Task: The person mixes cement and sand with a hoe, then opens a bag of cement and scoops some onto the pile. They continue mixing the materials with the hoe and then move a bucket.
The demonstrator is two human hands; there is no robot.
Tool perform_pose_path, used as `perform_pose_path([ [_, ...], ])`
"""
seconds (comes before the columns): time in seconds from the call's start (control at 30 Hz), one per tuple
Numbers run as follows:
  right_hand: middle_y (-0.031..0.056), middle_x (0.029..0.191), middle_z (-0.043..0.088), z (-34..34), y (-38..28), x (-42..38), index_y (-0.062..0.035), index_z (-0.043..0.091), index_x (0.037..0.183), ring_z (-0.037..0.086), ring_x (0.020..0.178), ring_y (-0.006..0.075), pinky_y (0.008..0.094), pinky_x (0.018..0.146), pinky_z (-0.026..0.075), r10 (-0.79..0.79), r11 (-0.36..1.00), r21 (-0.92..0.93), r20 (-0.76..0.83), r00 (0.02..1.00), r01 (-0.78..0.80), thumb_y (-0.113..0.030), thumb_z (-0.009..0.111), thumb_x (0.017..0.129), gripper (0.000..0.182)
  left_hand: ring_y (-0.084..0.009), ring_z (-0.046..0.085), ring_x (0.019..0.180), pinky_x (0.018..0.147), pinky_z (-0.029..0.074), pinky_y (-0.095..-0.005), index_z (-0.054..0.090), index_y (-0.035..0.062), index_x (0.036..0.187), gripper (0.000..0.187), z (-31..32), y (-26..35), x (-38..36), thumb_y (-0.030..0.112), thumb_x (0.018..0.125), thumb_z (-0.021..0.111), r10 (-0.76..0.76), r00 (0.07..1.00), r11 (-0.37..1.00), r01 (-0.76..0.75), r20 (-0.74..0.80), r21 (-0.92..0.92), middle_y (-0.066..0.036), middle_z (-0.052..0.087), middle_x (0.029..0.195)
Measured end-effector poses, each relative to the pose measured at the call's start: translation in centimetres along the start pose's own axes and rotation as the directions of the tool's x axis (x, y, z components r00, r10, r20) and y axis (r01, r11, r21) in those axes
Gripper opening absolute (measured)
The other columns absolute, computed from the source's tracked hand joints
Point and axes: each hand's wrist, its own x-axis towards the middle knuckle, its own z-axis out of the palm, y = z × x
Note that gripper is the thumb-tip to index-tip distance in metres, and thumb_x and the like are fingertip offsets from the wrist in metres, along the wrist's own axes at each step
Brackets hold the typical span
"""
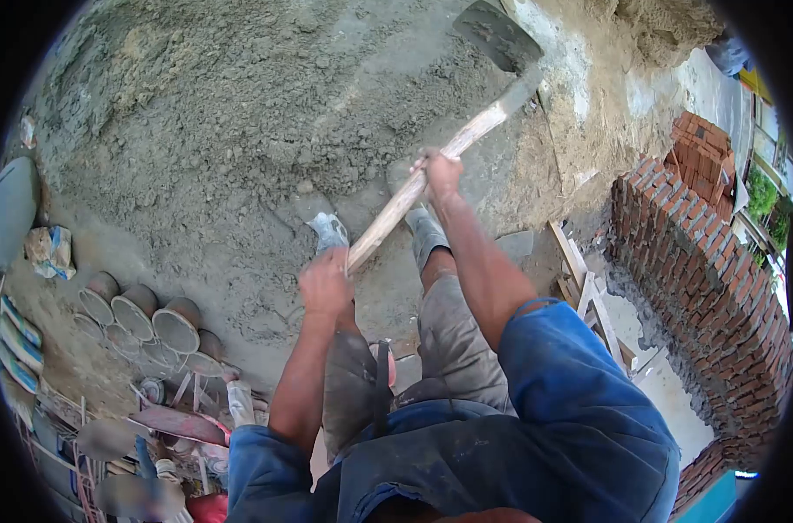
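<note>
I hold a long wooden handle (396, 209) of a hoe with both hands. My left hand (325, 284) grips its near end. Further up the shaft, my right hand (440, 171) is closed around it. The grey metal blade (499, 37) is raised at the top of the view, above a large heap of grey sand and cement mix (231, 113). My boots (424, 228) stand at the edge of the heap. I wear a blue shirt and dusty grey trousers.
A low red brick wall (701, 288) runs along the right, with a stack of bricks (703, 157) behind it. Wooden planks (588, 288) lie beside the wall. Several buckets (143, 314), bags and tools are piled at the lower left.
</note>
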Motion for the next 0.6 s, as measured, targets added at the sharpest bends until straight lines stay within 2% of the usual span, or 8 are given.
perform_pose_path([
  [0.07,0.0108,0.059,0.051,-1.1,-4.4,6.7,0.0048,0.048,0.075,0.051,0.046,0.0193,0.0321,0.044,0.048,-0.040,0.997,-0.064,-0.120,0.992,0.033,0.002,0.054,0.073,0.007,-0.0289,0.063,0.067,0.060,0.048,-0.0393,0.055,0.0086,0.083,0.018,0.6,4.0,6.7,0.005,0.066,0.059,0.087,0.996,0.996,-0.088,0.026,0.027,-0.009,0.061,0.074],
  [0.13,0.0106,0.059,0.050,-1.6,-5.6,8.5,0.0040,0.047,0.079,0.051,0.047,0.0202,0.0333,0.045,0.048,0.069,0.971,-0.205,-0.257,0.964,-0.124,0.001,0.050,0.075,0.005,-0.0281,0.064,0.067,0.062,0.050,-0.0374,0.055,0.0086,0.082,0.017,0.8,5.7,8.4,0.006,0.066,0.059,0.056,0.990,0.997,-0.061,0.128,0.038,-0.009,0.063,0.075],
  [0.17,0.0106,0.059,0.050,-1.6,-3.5,7.6,0.0040,0.047,0.079,0.051,0.047,0.0202,0.0333,0.045,0.048,0.089,0.961,-0.233,-0.242,0.966,-0.147,0.001,0.050,0.075,0.005,-0.0281,0.064,0.067,0.062,0.050,-0.0374,0.055,0.0086,0.082,0.017,0.4,4.7,7.0,0.006,0.066,0.059,0.015,0.991,0.999,-0.020,0.134,0.035,-0.009,0.063,0.075],
  [0.3,0.0100,0.062,0.052,0.6,7.5,-1.8,0.0026,0.050,0.087,0.052,0.049,0.0199,0.0377,0.045,0.048,0.408,0.911,0.034,-0.210,0.889,-0.410,0.000,0.050,0.075,0.012,-0.0270,0.064,0.069,0.063,0.050,-0.0371,0.055,0.0083,0.081,0.019,-5.6,-2.7,-1.9,0.004,0.063,0.061,-0.040,0.977,0.971,-0.011,0.207,0.240,-0.009,0.063,0.076],
  [0.37,0.0079,0.060,0.049,4.4,10.0,-9.1,-0.0001,0.049,0.078,0.049,0.046,0.0183,0.0361,0.042,0.045,0.499,0.863,0.053,-0.241,0.833,-0.502,0.000,0.049,0.073,0.004,-0.0272,0.063,0.070,0.062,0.049,-0.0380,0.054,0.0075,0.081,0.022,-10.6,-5.8,-6.2,0.004,0.061,0.061,-0.111,0.956,0.961,0.033,0.272,0.275,-0.009,0.062,0.075],
  [0.47,0.0072,0.058,0.047,5.7,14.4,-16.7,-0.0025,0.046,0.073,0.048,0.045,0.0182,0.0352,0.042,0.045,0.519,0.840,-0.078,-0.174,0.837,-0.537,-0.002,0.053,0.074,0.008,-0.0287,0.061,0.069,0.061,0.048,-0.0396,0.054,0.0091,0.081,0.024,-13.3,-8.2,-14.6,0.004,0.058,0.061,-0.260,0.931,0.944,0.190,0.257,0.269,-0.009,0.060,0.074],
  [0.5,0.0068,0.058,0.046,5.1,15.0,-19.6,-0.0018,0.046,0.072,0.049,0.045,0.0182,0.0354,0.042,0.046,0.491,0.863,-0.087,-0.082,0.867,-0.497,0.000,0.054,0.073,0.009,-0.0293,0.061,0.069,0.060,0.048,-0.0400,0.054,0.0102,0.081,0.026,-13.6,-8.1,-17.7,0.004,0.057,0.062,-0.287,0.934,0.939,0.231,0.214,0.253,-0.009,0.059,0.073],
  [0.6,0.0103,0.059,0.052,1.8,15.6,-26.5,0.0025,0.046,0.075,0.054,0.046,0.0197,0.0339,0.042,0.048,0.546,0.816,-0.200,-0.040,0.837,-0.542,0.003,0.057,0.070,0.012,-0.0301,0.061,0.068,0.060,0.048,-0.0403,0.054,0.0133,0.081,0.029,-12.6,-6.6,-27.1,0.008,0.055,0.065,-0.434,0.880,0.900,0.417,0.194,0.124,-0.009,0.059,0.073],
])
